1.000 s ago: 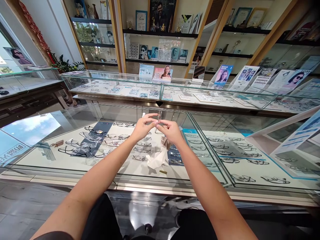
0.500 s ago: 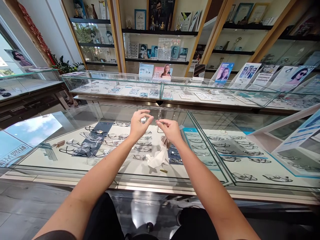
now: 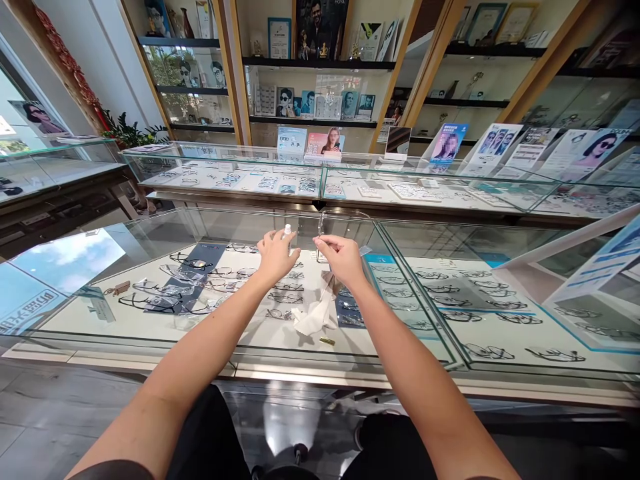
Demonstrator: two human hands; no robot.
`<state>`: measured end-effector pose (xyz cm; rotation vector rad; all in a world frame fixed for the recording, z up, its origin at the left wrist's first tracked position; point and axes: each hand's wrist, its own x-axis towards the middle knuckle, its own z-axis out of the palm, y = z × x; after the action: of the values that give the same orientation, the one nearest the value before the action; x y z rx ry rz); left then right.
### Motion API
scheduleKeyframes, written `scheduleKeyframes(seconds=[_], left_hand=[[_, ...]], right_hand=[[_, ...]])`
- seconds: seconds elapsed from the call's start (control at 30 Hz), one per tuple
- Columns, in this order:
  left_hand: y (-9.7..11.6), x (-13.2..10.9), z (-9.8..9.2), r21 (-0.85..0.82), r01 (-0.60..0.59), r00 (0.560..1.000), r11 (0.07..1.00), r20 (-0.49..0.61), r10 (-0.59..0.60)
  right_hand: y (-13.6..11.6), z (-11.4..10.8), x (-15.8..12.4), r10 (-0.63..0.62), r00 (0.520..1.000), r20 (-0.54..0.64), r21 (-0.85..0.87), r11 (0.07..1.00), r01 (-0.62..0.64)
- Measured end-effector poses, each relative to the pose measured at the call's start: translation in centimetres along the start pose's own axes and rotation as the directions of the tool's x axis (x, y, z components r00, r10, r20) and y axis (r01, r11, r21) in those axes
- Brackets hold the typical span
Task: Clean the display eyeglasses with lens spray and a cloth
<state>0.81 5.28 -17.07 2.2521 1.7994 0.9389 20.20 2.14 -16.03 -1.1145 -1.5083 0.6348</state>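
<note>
My right hand (image 3: pixel 343 259) pinches a pair of thin-framed eyeglasses (image 3: pixel 321 230) between thumb and fingers, holding it up above the glass counter. Below that hand lies a crumpled cream cleaning cloth (image 3: pixel 316 317); I cannot tell whether the other fingers hold its upper end. My left hand (image 3: pixel 277 255) is open, fingers spread, beside a small white-capped bottle (image 3: pixel 287 230). The hand hides part of the bottle, and no grip on it shows. A small gold-coloured piece (image 3: pixel 327 341) rests near the cloth.
The glass display counter (image 3: pixel 150 340) holds several rows of spectacle frames (image 3: pixel 183 283). A brown tag-like object (image 3: pixel 117 288) is at the left, and a large white display stand (image 3: pixel 565 260) at the right. Behind runs another glass showcase (image 3: pixel 240 167) with advertising cards.
My left hand has opened from a curled-finger pose and shifted slightly left and down beside the bottle, uncovering its cap. My right hand keeps the eyeglasses in nearly the same place.
</note>
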Motion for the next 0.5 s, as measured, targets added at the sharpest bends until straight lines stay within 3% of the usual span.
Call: scheduleKeyframes(seconds=[0.13, 0.23, 0.33, 0.5], left_hand=[[-0.04, 0.31, -0.56, -0.215, -0.143, 0.972, 0.966, -0.213, 0.097], [0.26, 0.35, -1.01, -0.482, -0.294, 0.936, 0.825, -0.322, 0.144], [0.52, 0.44, -0.99, -0.716, -0.302, 0.95, 0.629, -0.282, 0.135], [0.45, 1.01, -0.59, -0.912, -0.064, 0.994, 0.405, -0.022, 0.108]], right_hand=[[-0.21, -0.02, 0.11, 0.002, 1.0, -0.012, 0.041, 0.999, -0.002], [-0.33, -0.08, 0.26, 0.011, 1.0, -0.006, 0.09, 0.996, -0.01], [-0.2, -0.12, 0.44, 0.015, 1.0, -0.003, 0.126, 0.992, -0.015], [-0.03, -0.17, 0.69, 0.013, 1.0, -0.003, 0.198, 0.98, -0.012]])
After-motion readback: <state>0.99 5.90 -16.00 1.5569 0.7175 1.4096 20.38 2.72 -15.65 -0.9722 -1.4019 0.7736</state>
